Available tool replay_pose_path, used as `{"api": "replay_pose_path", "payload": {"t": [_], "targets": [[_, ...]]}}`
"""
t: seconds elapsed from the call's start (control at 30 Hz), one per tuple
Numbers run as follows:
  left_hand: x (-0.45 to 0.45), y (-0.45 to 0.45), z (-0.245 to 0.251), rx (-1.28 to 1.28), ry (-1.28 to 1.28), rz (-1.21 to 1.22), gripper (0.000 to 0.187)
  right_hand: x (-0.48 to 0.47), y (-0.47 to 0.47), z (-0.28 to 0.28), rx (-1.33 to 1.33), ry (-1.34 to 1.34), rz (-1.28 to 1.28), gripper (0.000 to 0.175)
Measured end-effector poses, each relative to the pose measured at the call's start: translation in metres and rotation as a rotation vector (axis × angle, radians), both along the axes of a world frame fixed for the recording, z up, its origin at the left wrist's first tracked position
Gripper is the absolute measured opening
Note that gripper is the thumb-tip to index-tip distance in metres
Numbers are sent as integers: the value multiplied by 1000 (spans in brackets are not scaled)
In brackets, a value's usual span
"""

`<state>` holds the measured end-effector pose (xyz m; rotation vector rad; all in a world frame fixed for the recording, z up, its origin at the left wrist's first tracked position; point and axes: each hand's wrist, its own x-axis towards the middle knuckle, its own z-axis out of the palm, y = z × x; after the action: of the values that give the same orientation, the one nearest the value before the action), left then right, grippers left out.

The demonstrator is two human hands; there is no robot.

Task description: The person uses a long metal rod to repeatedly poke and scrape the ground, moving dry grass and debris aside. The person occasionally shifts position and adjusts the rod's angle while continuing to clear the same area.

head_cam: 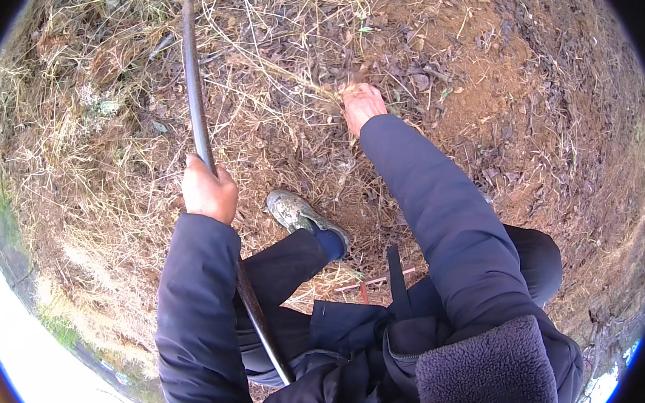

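Note:
My left hand [211, 190] is wrapped around a long, smooth, dark pole [193, 81]. The pole runs past the top of the picture, so its far end is out of view; its lower part passes beside my left thigh and ends hidden at my jacket. Over the ground ahead, my right hand [363, 107] is closed on a bunch of dry grass stalks [313, 84]. These stalks spread up and to the left from the fist. The fingertips are partly hidden and slightly blurred.
Dry grass [113, 144] lies thickly on the left, and bare reddish soil [478, 87] shows on the right with dead leaves. My camouflage shoe [300, 209] stands between the hands. Behind it, a thin reddish bar [374, 281] lies near the ground.

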<state>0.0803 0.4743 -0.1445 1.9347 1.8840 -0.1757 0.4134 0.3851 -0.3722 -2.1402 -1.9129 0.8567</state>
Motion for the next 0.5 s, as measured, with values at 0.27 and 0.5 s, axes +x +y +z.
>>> {"api": "replay_pose_path", "payload": {"t": [0.27,0.5], "targets": [[6,4,1,-44,10,66,35,2,-39,-13,-420,283,-459,49],[7,5,-4,-4,-11,26,34,29,-127,-37,-734,271,-510,48]]}}
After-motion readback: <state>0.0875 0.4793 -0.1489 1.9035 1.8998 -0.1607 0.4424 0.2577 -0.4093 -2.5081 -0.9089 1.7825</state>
